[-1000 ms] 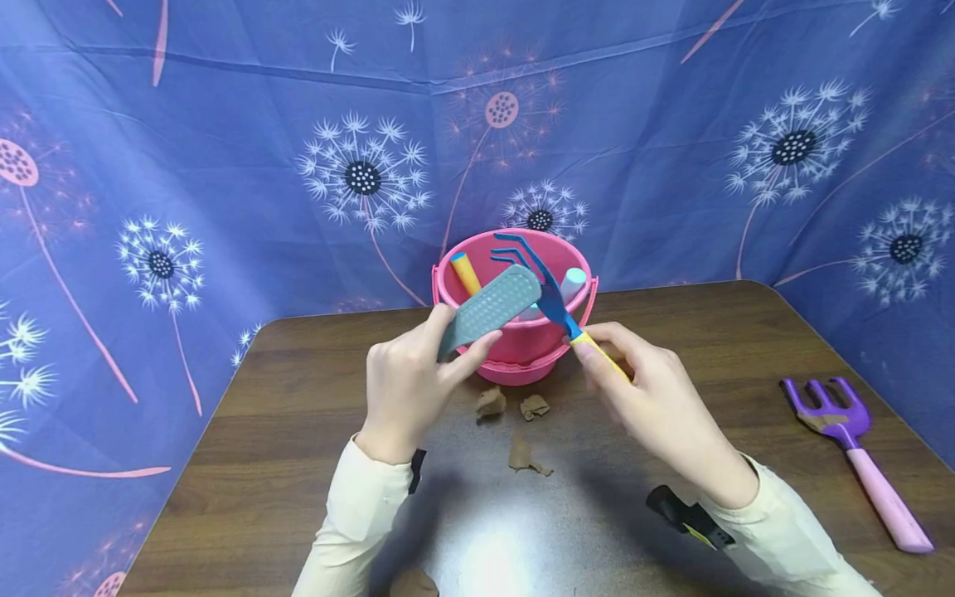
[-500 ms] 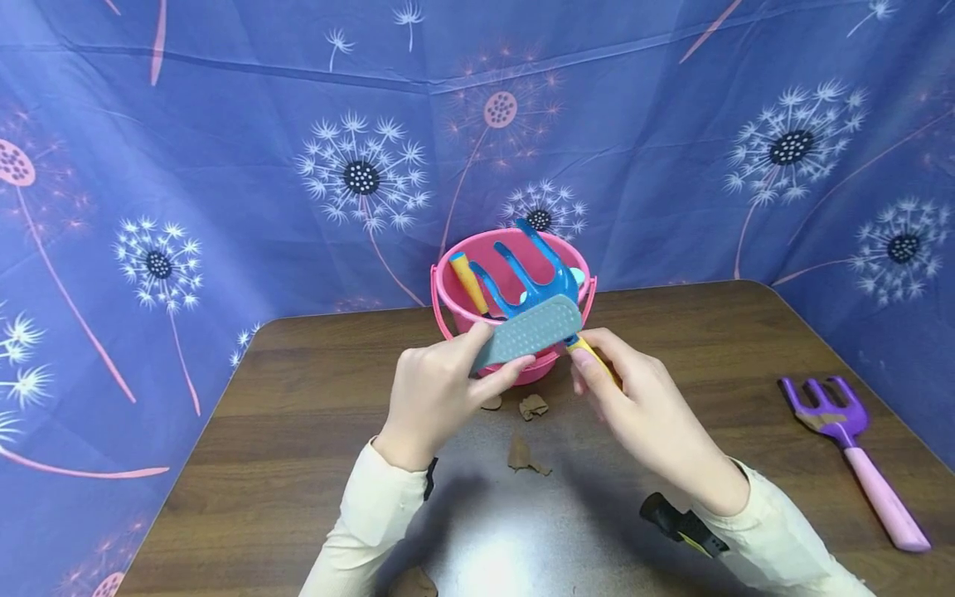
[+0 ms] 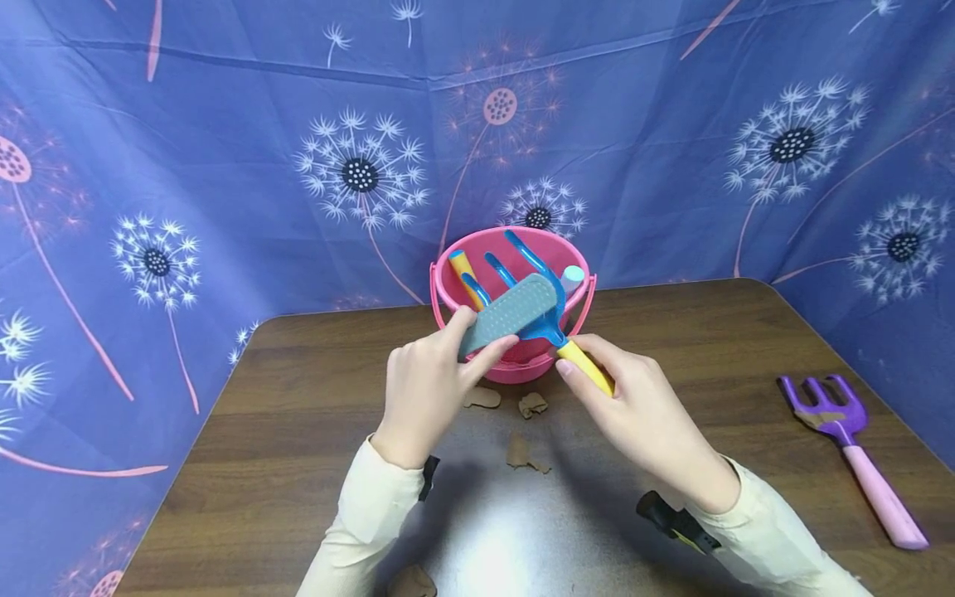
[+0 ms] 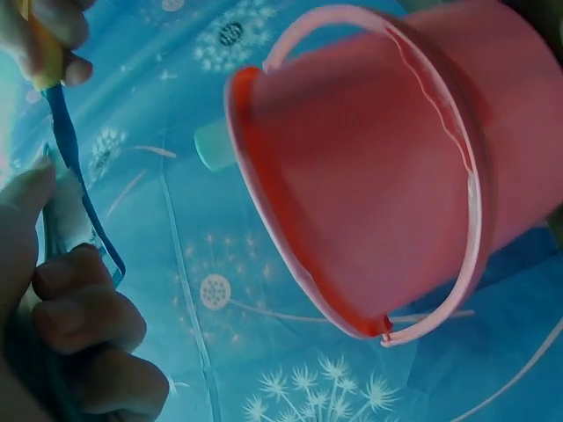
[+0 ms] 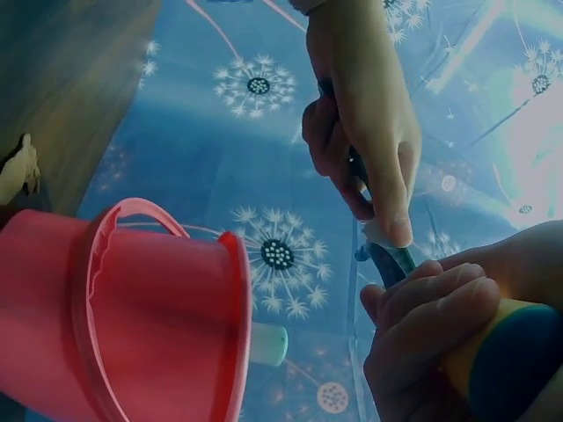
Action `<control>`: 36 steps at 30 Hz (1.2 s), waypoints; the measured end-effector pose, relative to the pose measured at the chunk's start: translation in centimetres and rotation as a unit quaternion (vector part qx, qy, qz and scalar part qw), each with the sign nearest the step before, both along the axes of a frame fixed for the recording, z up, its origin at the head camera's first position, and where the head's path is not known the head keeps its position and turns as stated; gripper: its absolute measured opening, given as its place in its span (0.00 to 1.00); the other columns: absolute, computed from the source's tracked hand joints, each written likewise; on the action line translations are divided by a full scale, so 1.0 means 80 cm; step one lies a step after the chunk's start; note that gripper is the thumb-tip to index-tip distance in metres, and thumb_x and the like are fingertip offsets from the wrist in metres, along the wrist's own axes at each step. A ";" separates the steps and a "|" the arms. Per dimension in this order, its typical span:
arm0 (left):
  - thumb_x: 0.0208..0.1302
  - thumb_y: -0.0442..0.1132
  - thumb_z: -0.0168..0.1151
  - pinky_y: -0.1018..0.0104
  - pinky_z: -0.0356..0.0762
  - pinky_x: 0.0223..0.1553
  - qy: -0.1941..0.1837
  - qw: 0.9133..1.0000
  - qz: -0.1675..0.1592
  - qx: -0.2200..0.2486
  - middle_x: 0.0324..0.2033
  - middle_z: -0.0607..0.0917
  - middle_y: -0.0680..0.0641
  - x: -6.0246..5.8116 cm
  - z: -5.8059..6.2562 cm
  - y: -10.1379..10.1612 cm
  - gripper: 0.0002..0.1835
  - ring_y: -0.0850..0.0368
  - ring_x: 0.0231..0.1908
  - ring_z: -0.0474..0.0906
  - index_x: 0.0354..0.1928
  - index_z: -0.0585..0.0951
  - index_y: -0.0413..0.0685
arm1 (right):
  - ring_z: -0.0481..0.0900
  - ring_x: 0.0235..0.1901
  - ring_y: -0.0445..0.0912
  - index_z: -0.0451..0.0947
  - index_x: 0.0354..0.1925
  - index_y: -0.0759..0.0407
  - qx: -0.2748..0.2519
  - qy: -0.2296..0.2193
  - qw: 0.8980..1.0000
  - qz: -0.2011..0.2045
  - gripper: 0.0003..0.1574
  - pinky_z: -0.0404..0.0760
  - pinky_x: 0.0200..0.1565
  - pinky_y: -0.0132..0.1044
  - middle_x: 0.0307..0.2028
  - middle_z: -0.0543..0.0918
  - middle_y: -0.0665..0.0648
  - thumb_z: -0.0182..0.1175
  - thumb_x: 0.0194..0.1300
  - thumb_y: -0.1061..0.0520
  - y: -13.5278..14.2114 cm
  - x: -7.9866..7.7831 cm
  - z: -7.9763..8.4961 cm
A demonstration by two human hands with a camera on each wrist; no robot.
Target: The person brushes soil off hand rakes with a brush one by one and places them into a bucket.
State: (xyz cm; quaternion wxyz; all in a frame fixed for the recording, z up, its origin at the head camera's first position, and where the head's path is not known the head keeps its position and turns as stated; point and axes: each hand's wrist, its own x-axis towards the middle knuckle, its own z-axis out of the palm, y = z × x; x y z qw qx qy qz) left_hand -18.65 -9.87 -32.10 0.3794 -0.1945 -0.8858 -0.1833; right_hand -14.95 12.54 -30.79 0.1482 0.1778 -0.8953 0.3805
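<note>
My left hand [image 3: 429, 385] grips a grey-green brush [image 3: 515, 311] with a dotted back. Pale bristles [image 4: 70, 211] show in the left wrist view, against the fork. My right hand [image 3: 642, 398] holds a toy garden fork [image 3: 552, 323] by its yellow handle, with its blue tines pointing up and away. The brush covers part of the fork's head. Both are held above the table, in front of a pink bucket [image 3: 515, 365]. Inside the bucket stand a yellow handle with a blue end [image 3: 458, 261] and a pale blue-green handle [image 3: 572, 278].
Several brown clay-like scraps [image 3: 518, 452] lie on the wooden table [image 3: 298, 398] before the bucket. On the right rests a purple fork [image 3: 836, 414] with a pink handle and brown matter on its head. A blue dandelion-print cloth [image 3: 261, 124] hangs behind.
The fork has turned from edge-on to face-on. The brush went right and down over it, then back up and left. The scrap by the bucket now looks flatter.
</note>
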 end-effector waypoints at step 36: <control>0.65 0.61 0.65 0.65 0.58 0.16 -0.071 0.997 0.023 0.016 0.12 0.65 0.53 -0.006 0.000 -0.005 0.23 0.59 0.12 0.61 0.37 0.72 0.49 | 0.66 0.22 0.37 0.80 0.48 0.46 0.008 -0.007 1.000 0.025 0.07 0.69 0.28 0.32 0.23 0.69 0.46 0.60 0.74 0.52 -0.005 0.000 -0.008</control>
